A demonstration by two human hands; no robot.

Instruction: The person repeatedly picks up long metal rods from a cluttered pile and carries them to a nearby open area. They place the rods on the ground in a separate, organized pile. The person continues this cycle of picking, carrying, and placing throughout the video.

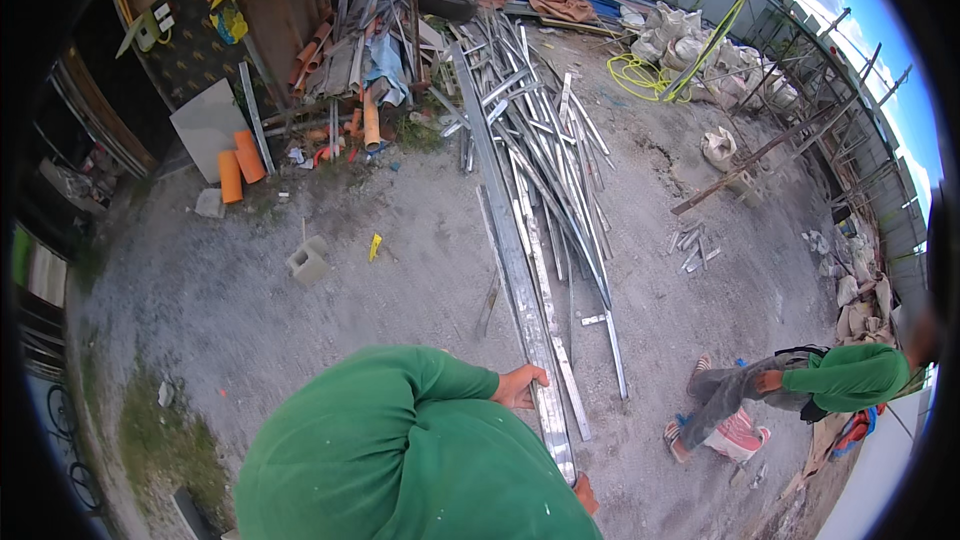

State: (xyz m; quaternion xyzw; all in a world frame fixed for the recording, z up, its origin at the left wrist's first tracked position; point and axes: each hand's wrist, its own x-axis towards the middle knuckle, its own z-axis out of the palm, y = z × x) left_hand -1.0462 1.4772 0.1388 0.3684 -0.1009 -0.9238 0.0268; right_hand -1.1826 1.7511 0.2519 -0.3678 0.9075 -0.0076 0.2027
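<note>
L hand (519,386) grips long metal channel (512,250); R hand (585,492) at its near end, grip unclear. Gravel (400,280) open to left; 1 stud pile (545,130) ahead.

Ground: grey gravel yard (400,270), grass patch at its lower-left edge. Directly on it, fanning away from the hands toward the fence: heap of long metal channel strips (540,140) (loosely crossed, not stacked). Well left of the hands: one concrete block (307,261), a small yellow scrap (375,245) just beyond it. Farther left and away: two orange pipe sections (240,164) against a grey slab (207,122). Right of the hands: short metal offcuts (692,247).
</note>
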